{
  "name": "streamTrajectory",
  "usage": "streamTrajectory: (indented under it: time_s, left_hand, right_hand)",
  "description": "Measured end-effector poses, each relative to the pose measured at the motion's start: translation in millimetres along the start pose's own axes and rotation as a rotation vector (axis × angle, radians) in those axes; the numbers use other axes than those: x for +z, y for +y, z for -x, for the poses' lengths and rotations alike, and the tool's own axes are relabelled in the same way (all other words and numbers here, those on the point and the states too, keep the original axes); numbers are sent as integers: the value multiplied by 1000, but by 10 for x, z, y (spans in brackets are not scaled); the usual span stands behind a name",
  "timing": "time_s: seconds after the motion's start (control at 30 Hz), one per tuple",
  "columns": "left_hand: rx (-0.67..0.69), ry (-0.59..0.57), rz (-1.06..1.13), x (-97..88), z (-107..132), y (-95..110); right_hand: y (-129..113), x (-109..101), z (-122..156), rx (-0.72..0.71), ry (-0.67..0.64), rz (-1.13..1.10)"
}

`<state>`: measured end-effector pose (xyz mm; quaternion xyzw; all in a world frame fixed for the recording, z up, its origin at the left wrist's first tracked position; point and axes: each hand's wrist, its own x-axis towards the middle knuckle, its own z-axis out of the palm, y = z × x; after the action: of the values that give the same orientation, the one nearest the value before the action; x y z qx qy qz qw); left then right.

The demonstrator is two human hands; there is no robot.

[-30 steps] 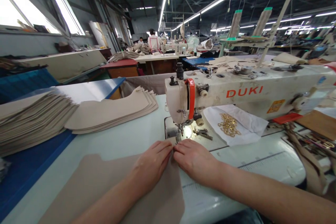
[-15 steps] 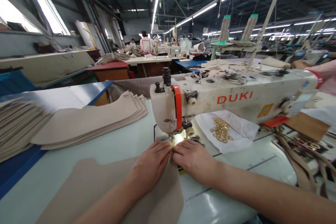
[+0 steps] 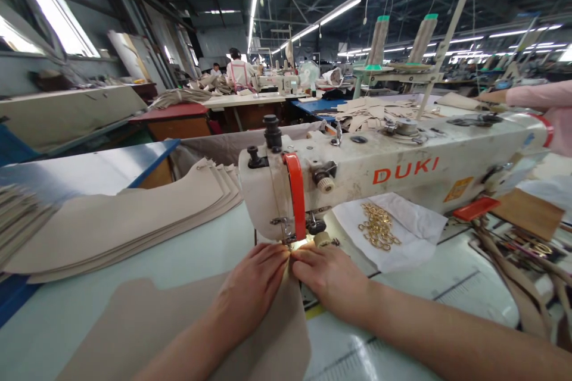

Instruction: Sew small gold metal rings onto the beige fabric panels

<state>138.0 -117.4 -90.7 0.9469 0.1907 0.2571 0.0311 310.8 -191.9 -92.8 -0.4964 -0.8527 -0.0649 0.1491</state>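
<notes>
A beige fabric panel [image 3: 152, 327] lies flat on the pale table in front of me. My left hand [image 3: 250, 292] rests on its right end, fingers together and pressed flat on the cloth. My right hand [image 3: 328, 277] lies beside it, fingertips meeting the left hand's at the panel's top edge. Both sets of fingertips sit right under the head of the white DUKI sewing machine [image 3: 357, 175], at the lit needle area [image 3: 300, 242]. The needle itself is hidden behind the machine head and my fingers.
A stack of beige cut panels [image 3: 129, 214] lies to the left, with another stack [image 3: 18, 214] at the far left edge. Gold rings [image 3: 378, 226] sit on a white cloth under the machine arm. Beige straps [image 3: 513, 274] hang at right. A person's pink sleeve [image 3: 536, 98] shows at far right.
My hands have slid the panel's edge forward, up to the needle area under the machine head. The camera has moved closer and turned slightly right.
</notes>
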Motion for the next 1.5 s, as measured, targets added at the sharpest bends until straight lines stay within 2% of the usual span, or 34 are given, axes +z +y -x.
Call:
streamTrajectory:
  time_s: [0.53, 0.7, 0.93, 1.1, 1.5]
  left_hand:
    - [-3, 50, -13, 6, -14, -24]
    - [-15, 21, -25, -9, 16, 6]
    - [-70, -68, -97, -24, 111, 62]
    - [-90, -138, -124, -11, 139, 75]
    - [-104, -111, -137, -13, 103, 71]
  right_hand:
    - [-23, 29, 10, 18, 95, 27]
    - [-53, -32, 52, -12, 87, 7]
    - [-48, -64, 131, -174, 53, -16]
    - [-47, -79, 130, -171, -5, -6]
    - [-62, -93, 110, -159, -5, 2]
